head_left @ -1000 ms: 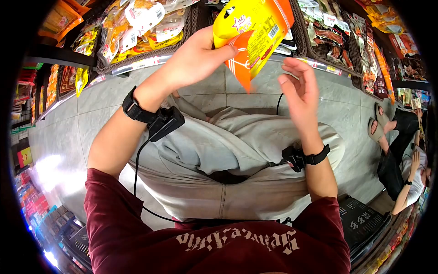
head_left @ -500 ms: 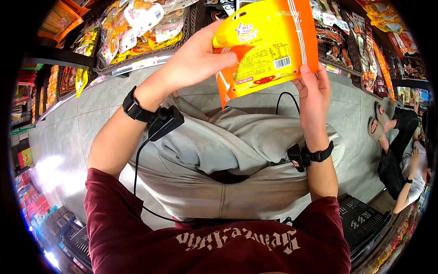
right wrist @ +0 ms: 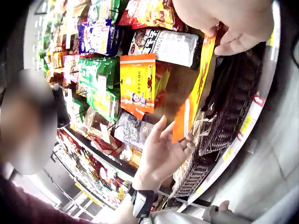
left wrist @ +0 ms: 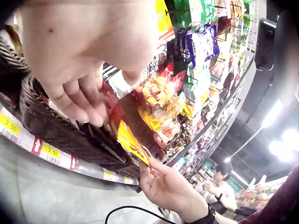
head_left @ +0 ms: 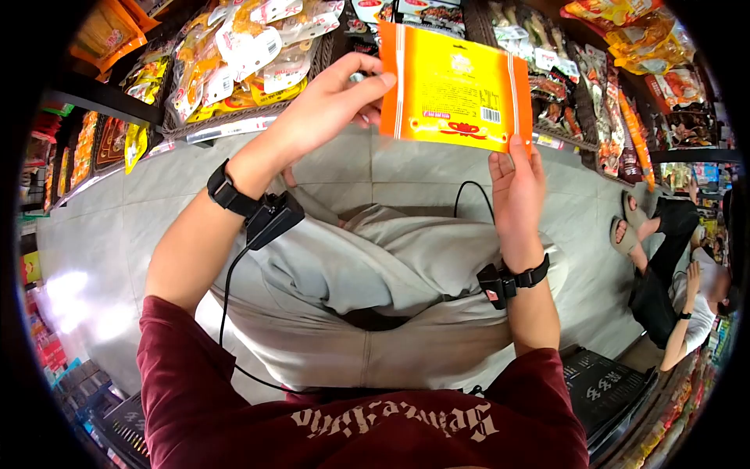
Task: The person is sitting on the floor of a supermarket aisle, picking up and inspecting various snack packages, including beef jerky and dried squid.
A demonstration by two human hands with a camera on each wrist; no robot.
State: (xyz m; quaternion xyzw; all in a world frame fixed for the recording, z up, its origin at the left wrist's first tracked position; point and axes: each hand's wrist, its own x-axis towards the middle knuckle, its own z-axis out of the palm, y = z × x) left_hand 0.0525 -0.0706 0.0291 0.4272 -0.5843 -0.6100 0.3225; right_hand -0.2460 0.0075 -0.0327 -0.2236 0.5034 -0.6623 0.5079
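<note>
A yellow snack bag (head_left: pixel 445 90) with orange ends is held up before the shelf, its printed back facing me in the head view. My right hand (head_left: pixel 519 184) pinches its lower right corner between thumb and fingers. Beside the bag's left orange end is my left hand (head_left: pixel 340 102), its fingers loose and its thumb near the edge. In the left wrist view that hand (left wrist: pixel 88 56) has relaxed fingers with nothing between them. The right wrist view shows the bag (right wrist: pixel 196 98) nearly edge-on, with the left hand (right wrist: pixel 163 151) spread by its orange end.
Wicker baskets of packaged snacks (head_left: pixel 266 51) line the shelf in front, with price labels (left wrist: pixel 51 151) along its edge. More bags (right wrist: pixel 100 84) hang behind. A black cable (head_left: pixel 473 187) loops over the floor. Another person (head_left: pixel 691 305) sits at the right.
One second ago only the left hand held the bag. The right hand then took its lower right corner, the bag turned flat toward me, and the left hand let go.
</note>
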